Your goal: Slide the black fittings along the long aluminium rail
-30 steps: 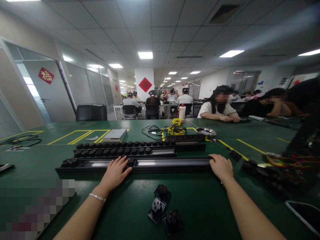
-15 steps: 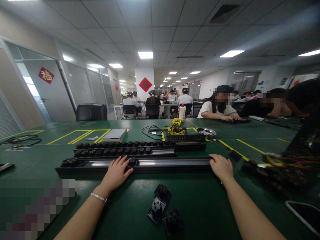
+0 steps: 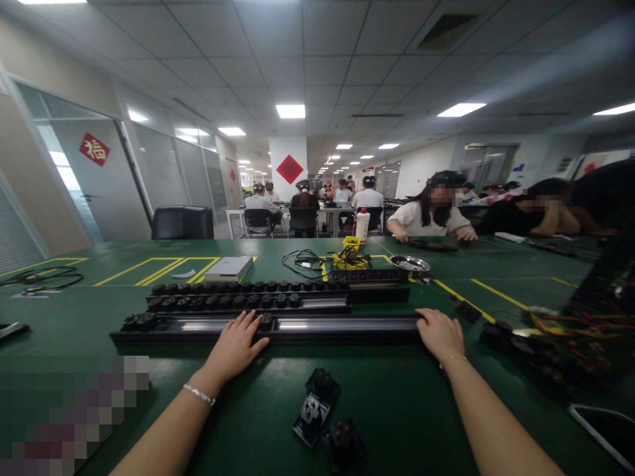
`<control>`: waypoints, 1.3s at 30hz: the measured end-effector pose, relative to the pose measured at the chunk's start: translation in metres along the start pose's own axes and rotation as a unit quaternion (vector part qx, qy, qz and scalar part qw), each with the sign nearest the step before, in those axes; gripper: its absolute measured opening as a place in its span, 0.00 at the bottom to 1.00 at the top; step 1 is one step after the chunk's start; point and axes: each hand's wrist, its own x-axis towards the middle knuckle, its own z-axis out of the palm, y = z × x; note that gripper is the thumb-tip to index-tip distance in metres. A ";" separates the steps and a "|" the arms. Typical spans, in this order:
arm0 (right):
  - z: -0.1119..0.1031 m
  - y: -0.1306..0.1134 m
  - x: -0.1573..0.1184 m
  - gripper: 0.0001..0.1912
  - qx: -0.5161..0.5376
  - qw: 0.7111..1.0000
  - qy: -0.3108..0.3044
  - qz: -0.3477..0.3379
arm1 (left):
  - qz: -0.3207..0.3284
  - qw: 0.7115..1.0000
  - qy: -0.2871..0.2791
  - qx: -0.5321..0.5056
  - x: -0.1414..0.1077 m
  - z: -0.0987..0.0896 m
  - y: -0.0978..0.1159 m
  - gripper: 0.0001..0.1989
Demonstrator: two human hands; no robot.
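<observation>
A long black track (image 3: 342, 324) with a shiny inner strip lies crosswise before me. My left hand (image 3: 237, 347) rests over its middle, fingers spread, fingertips against a black socket module (image 3: 266, 322) sitting in the channel. At the track's right end, my right hand (image 3: 441, 336) has its fingers bent over the end, gripping it. More black modules (image 3: 139, 322) sit at the left end. Between my forearms are loose black modules: one with its round face up (image 3: 323, 382), a pale-backed one (image 3: 311, 418) with its inside showing, and another dark one (image 3: 343, 441).
Behind lie tracks full of modules (image 3: 223, 301), a white box (image 3: 229, 268), black cables (image 3: 303, 259), a yellow basket (image 3: 351, 243) and a metal dish (image 3: 411, 263). Coloured wires (image 3: 555, 324) and a phone (image 3: 605, 430) are on the right. A co-worker (image 3: 436, 211) sits across the table.
My left hand and the module at its fingertips have shifted slightly right along the track. My right hand stays at the end. The co-worker's hands have moved apart.
</observation>
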 end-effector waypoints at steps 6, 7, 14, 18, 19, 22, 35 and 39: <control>-0.001 -0.001 -0.001 0.24 0.003 1.000 0.002 0.003 | -0.008 1.000 0.006 0.000 0.000 0.000 0.006 0.31; -0.001 -0.001 -0.001 0.24 0.003 1.000 0.004 0.004 | -0.009 1.000 0.006 0.001 0.000 0.000 0.006 0.30; 0.000 0.000 0.000 0.24 0.005 1.000 -0.002 0.000 | -0.005 1.000 0.011 0.004 -0.001 0.001 0.005 0.30; 0.000 0.000 -0.001 0.24 0.002 1.000 0.004 0.003 | 0.002 1.000 0.006 0.012 -0.002 0.000 0.007 0.30; 0.000 -0.001 -0.001 0.24 0.002 1.000 0.003 0.005 | 0.003 1.000 0.006 0.013 -0.002 0.000 0.008 0.30; -0.001 -0.001 -0.002 0.24 -0.001 1.000 0.001 0.005 | 0.002 1.000 0.011 0.012 -0.003 -0.001 0.011 0.30; -0.002 -0.001 -0.002 0.25 -0.007 1.000 0.000 -0.001 | -0.029 0.999 0.016 0.016 -0.002 -0.002 0.023 0.29; -0.002 -0.001 -0.001 0.25 -0.004 1.000 -0.003 0.002 | -0.027 0.999 0.020 0.012 -0.002 -0.002 0.024 0.29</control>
